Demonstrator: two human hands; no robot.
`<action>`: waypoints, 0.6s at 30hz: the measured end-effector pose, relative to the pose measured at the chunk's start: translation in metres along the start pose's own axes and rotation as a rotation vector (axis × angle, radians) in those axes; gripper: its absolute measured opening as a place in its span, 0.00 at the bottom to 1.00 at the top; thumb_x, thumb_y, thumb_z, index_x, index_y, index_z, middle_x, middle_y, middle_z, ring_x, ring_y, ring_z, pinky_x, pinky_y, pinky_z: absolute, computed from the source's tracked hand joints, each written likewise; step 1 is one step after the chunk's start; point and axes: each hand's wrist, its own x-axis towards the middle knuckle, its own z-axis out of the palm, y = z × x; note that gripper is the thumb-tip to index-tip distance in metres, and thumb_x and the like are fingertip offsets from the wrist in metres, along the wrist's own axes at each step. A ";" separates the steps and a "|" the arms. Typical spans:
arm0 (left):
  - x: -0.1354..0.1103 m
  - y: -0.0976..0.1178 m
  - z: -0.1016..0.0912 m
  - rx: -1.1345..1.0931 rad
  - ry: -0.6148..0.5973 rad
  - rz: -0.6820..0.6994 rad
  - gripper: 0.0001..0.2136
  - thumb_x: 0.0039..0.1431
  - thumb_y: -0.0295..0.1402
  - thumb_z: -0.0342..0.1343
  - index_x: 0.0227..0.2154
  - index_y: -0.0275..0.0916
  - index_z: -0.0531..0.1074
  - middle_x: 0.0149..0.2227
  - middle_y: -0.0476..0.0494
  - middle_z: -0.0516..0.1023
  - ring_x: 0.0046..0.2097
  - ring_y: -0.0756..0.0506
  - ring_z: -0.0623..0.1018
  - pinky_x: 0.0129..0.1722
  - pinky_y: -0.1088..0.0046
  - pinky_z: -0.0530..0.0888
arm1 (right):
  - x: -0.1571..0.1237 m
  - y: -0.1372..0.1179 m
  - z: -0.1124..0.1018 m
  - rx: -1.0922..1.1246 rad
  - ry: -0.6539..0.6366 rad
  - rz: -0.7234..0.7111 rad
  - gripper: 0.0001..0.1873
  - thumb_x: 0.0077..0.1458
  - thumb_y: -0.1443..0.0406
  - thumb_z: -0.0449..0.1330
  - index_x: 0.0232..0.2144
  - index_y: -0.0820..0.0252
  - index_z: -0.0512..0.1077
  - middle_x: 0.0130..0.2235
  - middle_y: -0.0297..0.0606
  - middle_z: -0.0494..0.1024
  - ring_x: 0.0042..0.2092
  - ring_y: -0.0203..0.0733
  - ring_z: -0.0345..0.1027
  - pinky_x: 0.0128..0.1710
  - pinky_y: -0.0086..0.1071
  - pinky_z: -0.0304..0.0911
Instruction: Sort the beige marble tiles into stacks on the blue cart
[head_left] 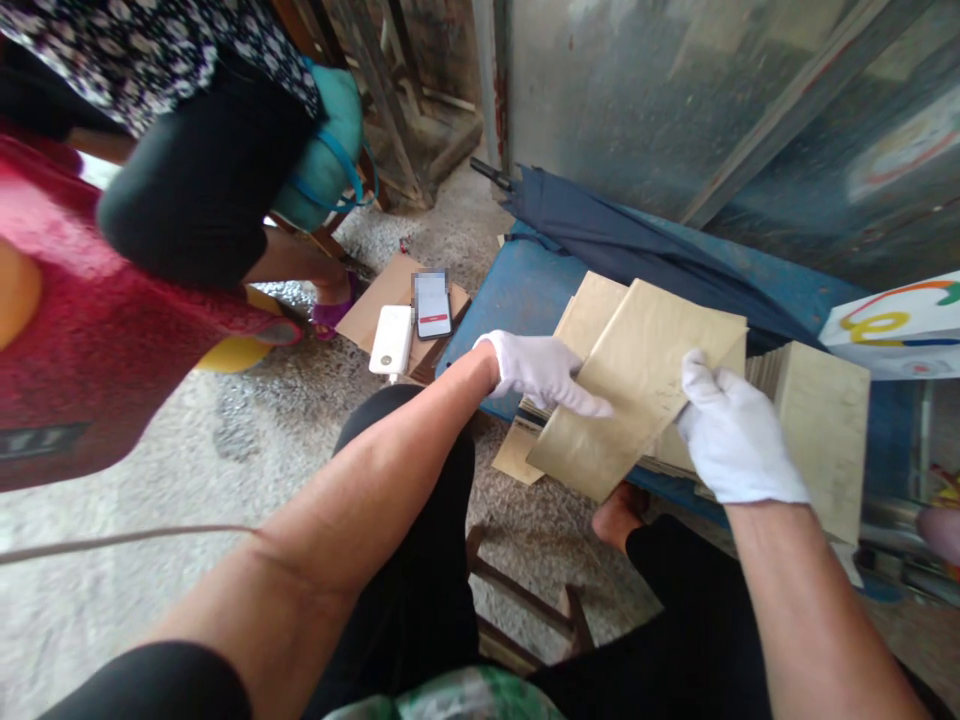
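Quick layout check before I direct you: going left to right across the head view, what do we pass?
red plastic object, white power bank, phone, gloved left hand, beige panel, gloved right hand, beige panel stack

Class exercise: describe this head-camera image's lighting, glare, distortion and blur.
Head view: soft, even daylight without hard shadows; glare on the glossy red surface; wide-angle stretching exaggerates the left forearm; a pixelated patch covers the top of the phone.
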 end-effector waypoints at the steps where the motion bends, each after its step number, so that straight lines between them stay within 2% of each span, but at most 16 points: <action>1: -0.001 0.001 -0.002 0.000 0.042 0.021 0.20 0.39 0.42 0.71 0.35 0.36 0.80 0.26 0.46 0.78 0.34 0.49 0.76 0.35 0.77 0.71 | -0.003 -0.005 0.006 0.021 -0.002 0.006 0.36 0.51 0.34 0.50 0.28 0.59 0.74 0.24 0.41 0.73 0.31 0.46 0.67 0.31 0.35 0.61; 4: 0.000 0.002 -0.008 -0.027 0.152 0.069 0.20 0.47 0.42 0.67 0.41 0.37 0.79 0.28 0.46 0.78 0.36 0.49 0.76 0.35 0.77 0.71 | -0.011 -0.017 0.020 0.104 -0.018 0.013 0.39 0.45 0.31 0.51 0.28 0.60 0.74 0.24 0.41 0.74 0.31 0.45 0.67 0.31 0.34 0.62; 6: 0.002 -0.001 -0.010 -0.068 0.180 0.079 0.20 0.48 0.41 0.66 0.43 0.38 0.79 0.29 0.46 0.79 0.36 0.49 0.77 0.35 0.77 0.72 | -0.012 -0.021 0.024 0.110 -0.046 0.018 0.39 0.44 0.30 0.51 0.28 0.60 0.74 0.25 0.41 0.75 0.32 0.45 0.69 0.31 0.33 0.63; 11: 0.013 -0.015 -0.004 -0.107 0.066 0.173 0.19 0.50 0.39 0.65 0.44 0.35 0.78 0.36 0.44 0.81 0.36 0.49 0.77 0.36 0.76 0.74 | -0.004 -0.013 0.016 0.064 -0.168 -0.085 0.31 0.43 0.35 0.59 0.24 0.57 0.73 0.29 0.43 0.78 0.38 0.50 0.72 0.37 0.37 0.65; 16: 0.016 -0.022 0.006 -0.015 0.016 0.266 0.18 0.51 0.40 0.65 0.42 0.34 0.79 0.38 0.42 0.81 0.37 0.49 0.77 0.36 0.76 0.74 | 0.000 0.001 0.005 0.196 -0.257 -0.027 0.28 0.44 0.41 0.64 0.37 0.56 0.77 0.35 0.38 0.80 0.37 0.48 0.71 0.38 0.39 0.65; 18: 0.015 -0.021 0.008 -0.006 0.005 0.269 0.18 0.51 0.41 0.65 0.42 0.34 0.79 0.38 0.41 0.81 0.36 0.50 0.76 0.34 0.77 0.73 | -0.001 0.003 0.002 0.203 -0.280 0.002 0.26 0.43 0.43 0.66 0.37 0.54 0.77 0.35 0.37 0.80 0.36 0.46 0.70 0.36 0.37 0.65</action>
